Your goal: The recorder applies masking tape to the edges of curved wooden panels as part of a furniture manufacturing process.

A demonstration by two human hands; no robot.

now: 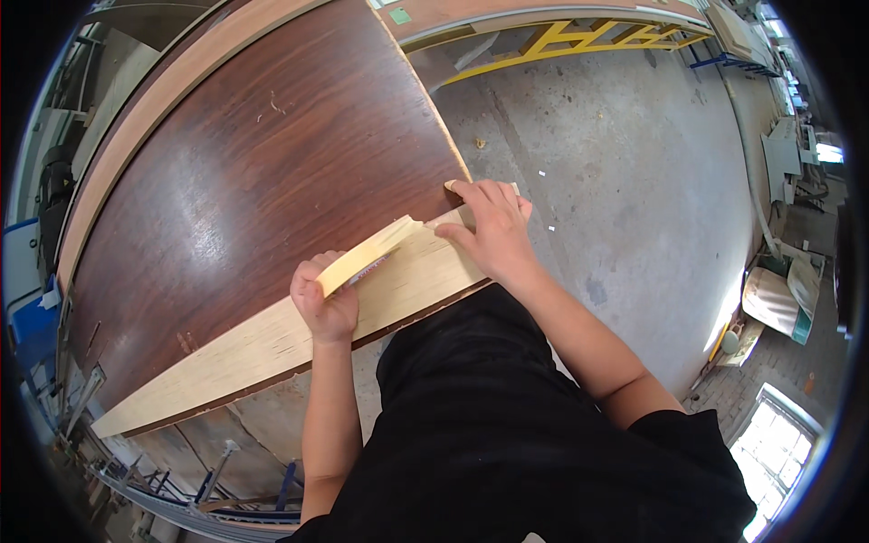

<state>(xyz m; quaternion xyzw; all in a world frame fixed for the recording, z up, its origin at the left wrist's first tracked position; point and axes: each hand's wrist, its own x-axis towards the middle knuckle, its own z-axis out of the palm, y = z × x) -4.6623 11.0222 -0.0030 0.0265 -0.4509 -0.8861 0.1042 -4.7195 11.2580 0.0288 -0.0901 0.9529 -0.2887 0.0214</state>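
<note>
My left hand [326,300] is closed around a pale yellow roll of tape [376,252], seen at a slant with a printed inner core partly showing. The roll sits just above a long, light wooden board [262,353], and its far side comes close to my right thumb. At the board's right end, my right hand [496,226] grips the wood, with the fingers reaching over the far edge and the thumb on the top face. Whether a strip of tape runs beneath that thumb is hard to make out. Under the board lies a large, dark brown wood-grain panel [253,163].
A lighter wooden strip [149,118] runs along the panel's far left side. Beyond the panel stands a yellow metal frame [579,45] over the grey concrete floor [615,172]. Blue metal racking [285,489] is at lower left, and a bright window [774,452] at lower right.
</note>
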